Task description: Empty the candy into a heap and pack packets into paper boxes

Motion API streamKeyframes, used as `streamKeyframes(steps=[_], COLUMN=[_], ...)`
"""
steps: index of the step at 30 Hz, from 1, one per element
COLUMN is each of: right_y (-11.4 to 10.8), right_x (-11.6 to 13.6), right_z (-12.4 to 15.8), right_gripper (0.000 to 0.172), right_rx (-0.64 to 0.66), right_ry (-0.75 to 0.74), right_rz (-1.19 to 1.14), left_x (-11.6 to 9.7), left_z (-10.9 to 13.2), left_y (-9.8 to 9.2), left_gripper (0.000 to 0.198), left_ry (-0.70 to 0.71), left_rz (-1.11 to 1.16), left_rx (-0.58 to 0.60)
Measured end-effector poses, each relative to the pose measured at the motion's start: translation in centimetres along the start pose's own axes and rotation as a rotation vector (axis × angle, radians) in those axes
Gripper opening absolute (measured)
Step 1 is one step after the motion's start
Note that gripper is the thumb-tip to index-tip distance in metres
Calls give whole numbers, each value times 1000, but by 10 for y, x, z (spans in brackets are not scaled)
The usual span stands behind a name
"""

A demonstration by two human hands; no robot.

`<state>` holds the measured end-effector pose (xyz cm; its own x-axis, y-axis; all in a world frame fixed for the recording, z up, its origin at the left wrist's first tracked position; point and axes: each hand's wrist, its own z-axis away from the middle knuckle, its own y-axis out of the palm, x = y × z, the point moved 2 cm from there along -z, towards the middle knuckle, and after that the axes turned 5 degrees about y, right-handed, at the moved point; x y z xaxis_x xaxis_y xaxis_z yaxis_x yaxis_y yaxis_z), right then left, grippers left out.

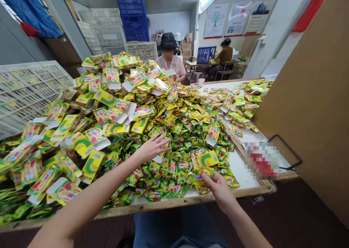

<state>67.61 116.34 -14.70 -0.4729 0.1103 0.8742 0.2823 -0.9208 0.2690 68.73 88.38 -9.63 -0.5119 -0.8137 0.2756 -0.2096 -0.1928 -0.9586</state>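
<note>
Head view: where are we finding the hands at this packet-strewn table [174,203]?

— Our right hand [222,191] pinches a yellow packet [201,170] between thumb and fingers by the table's near edge, toward the near right corner, just below a yellow carton [205,158]. Our left hand [152,147] extends over green packets [174,188], fingers spread at a white-flapped carton [157,159]; whether they grip it, we cannot tell.

— How do we handle this well?

— Lightly, we judge: pinch one packet at a time, left fingers shallow, lest the heap of cartons [89,142] toward the left edge slide.
</note>
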Motion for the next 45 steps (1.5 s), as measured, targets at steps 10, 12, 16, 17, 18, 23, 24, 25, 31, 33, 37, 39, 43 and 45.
streamKeyframes(steps=[10, 12, 16, 17, 18, 23, 24, 25, 31, 33, 37, 39, 43, 45], right_y=[-12, -17, -26, -27, -27, 1, 10, 20, 54, 56, 64, 65, 63, 64], right_x=[-8, -9, -7, -5, -2, 35, 45, 54, 86, 88, 97, 104, 117, 123], right_z=[-1, -3, -7, -7, -7, 8, 13, 19, 41, 43, 41, 38, 36, 38], right_gripper=[46, 46, 44, 45, 47, 42, 37, 31, 21, 23, 16, 11, 12, 13], right_rx=[-30, -46, -72, -103, -146, -285, -277, -272, -261, -268, -99, 26, 245, 324], right_ry=[-4, -18, -62, -75, -96, -383, -471, -576, -1177, -1220, -1154, -1037, -831, -801], right_rz=[46, 55, 82, 75, 62, 28, 61, 108, 509, 521, 721, 836, 1011, 1067], left_x=[-2, 5, 21, 21, 17, -50, -66, -80, -110, -110, -111, -112, -118, -120], left_z=[-20, -20, -10, -6, -1, 6, 3, 1, -5, -4, 0, 1, 1, 1], left_y=[-4, -8, -27, -32, -38, -45, -44, -43, -38, -41, -47, -49, -46, -46], left_gripper=[39, 35, 26, 26, 28, 55, 64, 69, 49, 49, 46, 46, 43, 40], left_ry=[49, 57, -57, -155, -272, -562, -553, -551, -711, -725, -738, -731, -655, -635], left_rz=[-46, -36, 80, 160, 263, 787, 818, 827, 694, 646, 620, 593, 532, 482], left_rx=[92, 59, -100, -177, -267, -462, -454, -459, -634, -648, -711, -727, -725, -752])
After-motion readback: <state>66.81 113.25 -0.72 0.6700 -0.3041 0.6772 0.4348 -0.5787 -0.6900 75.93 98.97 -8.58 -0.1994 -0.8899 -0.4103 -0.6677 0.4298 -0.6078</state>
